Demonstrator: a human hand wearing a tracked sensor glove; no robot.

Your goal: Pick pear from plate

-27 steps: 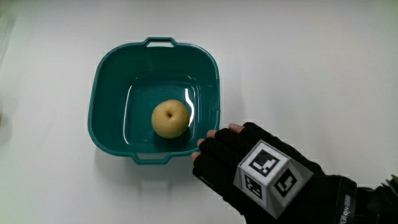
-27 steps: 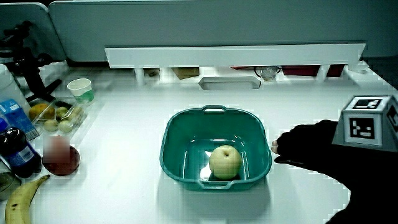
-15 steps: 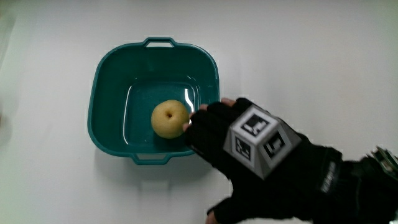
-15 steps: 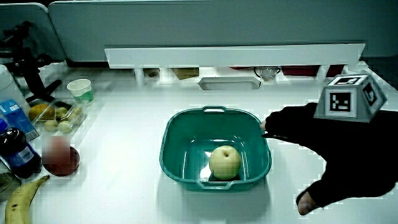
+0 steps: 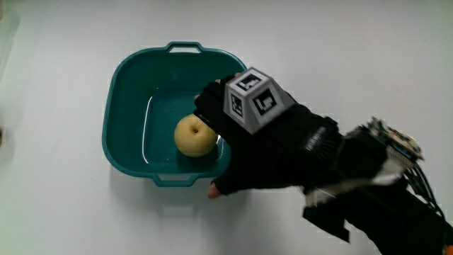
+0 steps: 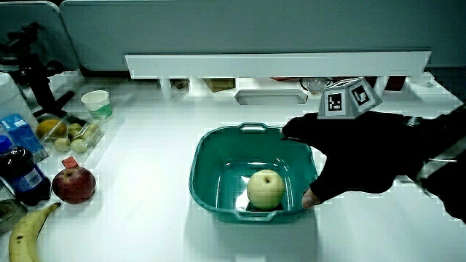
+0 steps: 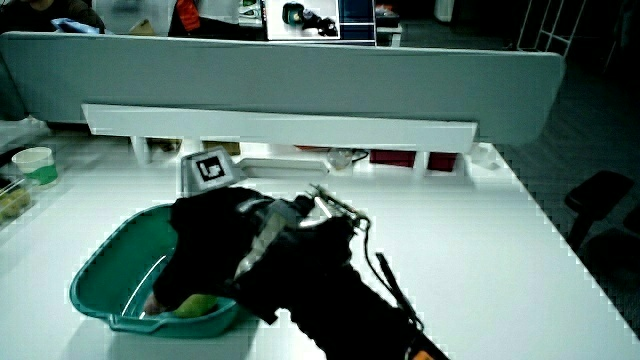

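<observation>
1. A banana [image 6: 28,231], a dark bottle [image 6: 20,177] and a red apple [image 6: 73,184] are lying near the desk's [image 5: 354,64] edge in a side view, well apart from the hand [image 5: 262,142].
2. A pale cup [image 6: 96,104] is standing near the low partition, also well apart from the hand.
3. The teal basin [image 5: 127,106] is sitting on the desk, and the hand is reaching in over its rim.
4. The pear [image 5: 195,135] is resting on the basin's floor, just beside and partly under the hand's fingers [image 5: 211,106].
5. The hand is spreading open around the pear: the fingers are arching over it while the thumb [image 5: 216,190] is sticking out at the basin's rim nearer the person. I cannot tell whether any finger is touching the pear; nothing is gripped.
6. The patterned cube [image 5: 256,99] is riding on the hand's back, above the basin's rim.
7. The forearm [image 5: 382,191] is stretching away from the basin over the bare desk.
</observation>
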